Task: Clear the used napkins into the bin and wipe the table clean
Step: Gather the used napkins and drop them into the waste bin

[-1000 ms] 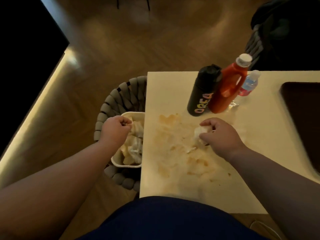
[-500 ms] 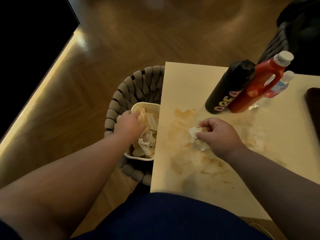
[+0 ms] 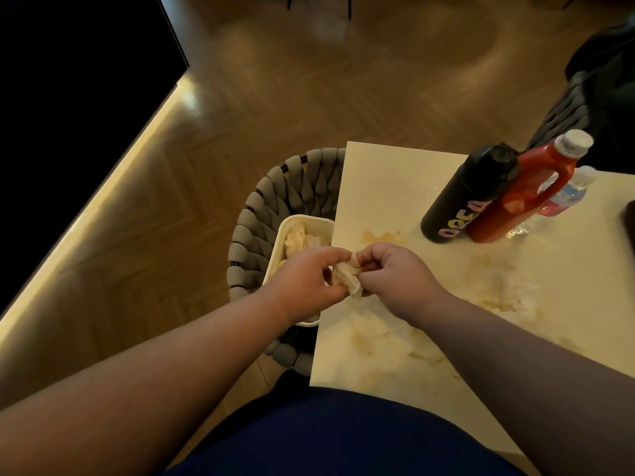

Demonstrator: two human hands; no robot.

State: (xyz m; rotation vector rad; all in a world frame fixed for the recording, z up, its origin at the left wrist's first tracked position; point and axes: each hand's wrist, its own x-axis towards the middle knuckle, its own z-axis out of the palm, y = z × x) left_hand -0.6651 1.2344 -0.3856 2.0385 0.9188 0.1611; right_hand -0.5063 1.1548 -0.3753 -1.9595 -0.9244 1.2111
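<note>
A crumpled white napkin (image 3: pixel 347 279) hangs at the left edge of the cream table (image 3: pixel 395 180). My left hand (image 3: pixel 305 280) and my right hand (image 3: pixel 395 280) both pinch it from either side. Just left of the table edge stands a white bin (image 3: pixel 279 242) with several used napkins inside, partly hidden behind my left hand. Brownish smears (image 3: pixel 381 237) and pale wet patches (image 3: pixel 501 290) cover the table top.
A black bottle (image 3: pixel 464 197), a red bottle (image 3: pixel 525 197) and a small clear water bottle (image 3: pixel 567 194) stand at the table's far side. A grey woven chair seat (image 3: pixel 292 187) holds the bin. A dark item (image 3: pixel 630 228) lies at the right edge.
My right hand has lifted the napkin off the smeared table and carried it left to the edge. My left hand came up from the bin and took hold of the napkin too.
</note>
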